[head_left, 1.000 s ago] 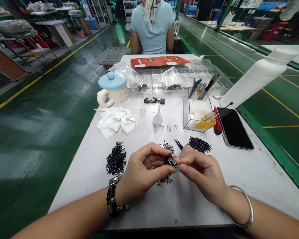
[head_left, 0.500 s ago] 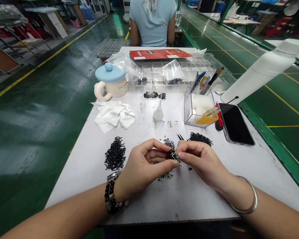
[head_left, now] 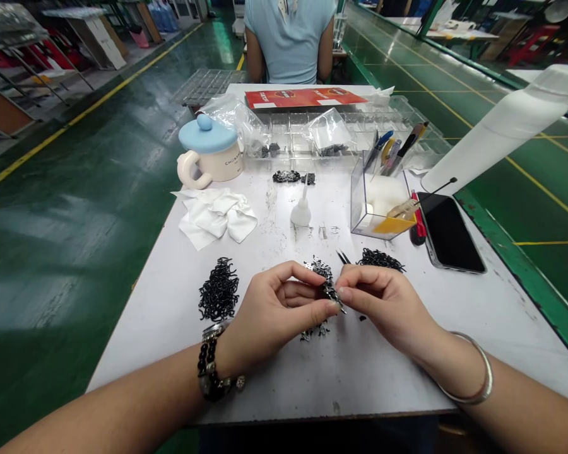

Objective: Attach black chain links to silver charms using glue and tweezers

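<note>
Over the table's front half, my left hand [head_left: 277, 309] pinches a small black-and-silver part [head_left: 332, 292] between thumb and fingers. My right hand [head_left: 390, 309] has its thumb and forefinger closed at the right side of that same part. Its exact kind is too small to make out. Beneath and behind the fingers lies a pile of small silver and black pieces [head_left: 318, 267], partly hidden. To the left is a heap of black curved pieces [head_left: 218, 291], and behind my right hand another black heap [head_left: 381, 259]. Two dark pointed tips [head_left: 343, 257] show beside that heap.
A small white squeeze bottle [head_left: 301, 213] stands mid-table. At left are crumpled tissue [head_left: 215, 217] and a lidded mug [head_left: 218, 157]. At right are a clear pen box [head_left: 376, 214], a phone [head_left: 452, 233] and a tall white bottle [head_left: 497, 135]. A person [head_left: 289, 44] sits ahead.
The camera view has shifted slightly. Both hands keep nearly the same pose on the small part, with only slight finger movement.
</note>
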Demonstrator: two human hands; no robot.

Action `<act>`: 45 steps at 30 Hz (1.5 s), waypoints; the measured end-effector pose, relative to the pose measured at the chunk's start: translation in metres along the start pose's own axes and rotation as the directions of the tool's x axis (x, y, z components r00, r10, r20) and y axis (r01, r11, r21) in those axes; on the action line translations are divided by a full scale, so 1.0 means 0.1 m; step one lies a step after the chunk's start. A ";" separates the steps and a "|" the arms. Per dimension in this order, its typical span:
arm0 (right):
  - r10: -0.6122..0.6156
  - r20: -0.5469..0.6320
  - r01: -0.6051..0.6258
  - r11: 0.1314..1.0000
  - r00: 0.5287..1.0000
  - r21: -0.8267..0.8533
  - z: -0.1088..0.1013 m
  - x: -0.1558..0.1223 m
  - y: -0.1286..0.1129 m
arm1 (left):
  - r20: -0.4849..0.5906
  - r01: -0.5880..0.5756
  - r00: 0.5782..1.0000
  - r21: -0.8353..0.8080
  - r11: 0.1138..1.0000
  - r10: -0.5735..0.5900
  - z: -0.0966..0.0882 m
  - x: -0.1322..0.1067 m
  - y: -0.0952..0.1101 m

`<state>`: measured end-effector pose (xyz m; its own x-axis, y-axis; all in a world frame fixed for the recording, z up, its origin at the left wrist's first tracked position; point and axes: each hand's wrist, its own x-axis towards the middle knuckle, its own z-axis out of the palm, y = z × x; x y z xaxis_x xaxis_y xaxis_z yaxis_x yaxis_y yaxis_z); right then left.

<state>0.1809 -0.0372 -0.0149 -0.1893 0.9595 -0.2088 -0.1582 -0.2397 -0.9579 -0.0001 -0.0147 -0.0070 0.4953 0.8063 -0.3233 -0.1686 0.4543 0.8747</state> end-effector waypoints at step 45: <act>-0.245 -0.028 0.244 0.969 0.969 -0.047 0.13 -0.21 0.00 | 0.320 -0.357 0.885 0.003 0.934 0.338 -0.06 -0.03 -0.04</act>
<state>0.1723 -0.0596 -0.0080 -0.1178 0.9927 0.0272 -0.1537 0.0088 -0.9881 -0.0053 -0.0166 -0.0121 0.6542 0.7460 0.1245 -0.3318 0.1351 0.9336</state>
